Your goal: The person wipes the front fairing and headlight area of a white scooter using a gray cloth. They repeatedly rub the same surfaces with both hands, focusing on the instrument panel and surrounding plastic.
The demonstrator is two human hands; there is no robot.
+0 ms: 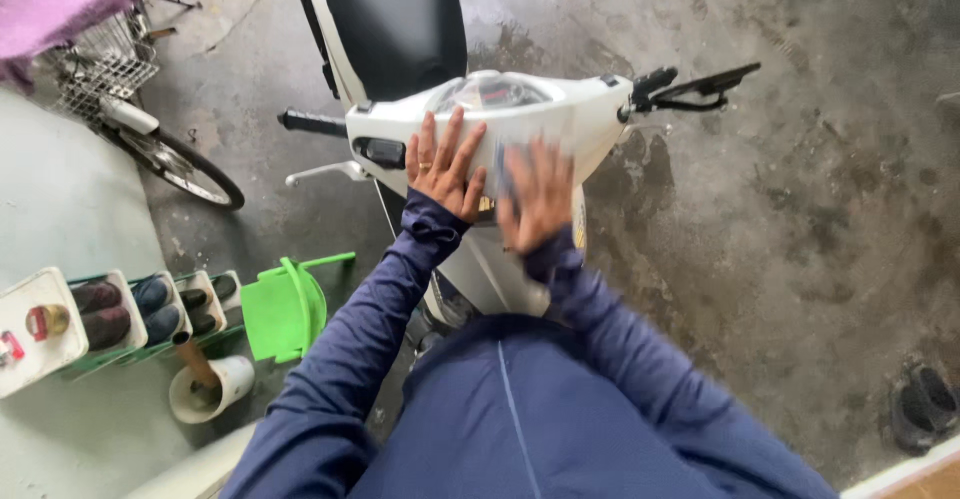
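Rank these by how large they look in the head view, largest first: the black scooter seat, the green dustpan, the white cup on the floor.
1. Black scooter seat, cut off by the frame's top edge.
2. Green dustpan.
3. White cup.
All three sit at differing distances from the camera, so this ranks apparent size only.

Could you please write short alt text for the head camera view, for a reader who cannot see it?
A person in dark blue sleeves presses the left hand flat on the white front panel of a scooter, while the blurred right hand holds a pale cloth against it. A green dustpan, a shoe rack and a bicycle stand at left on stained concrete.
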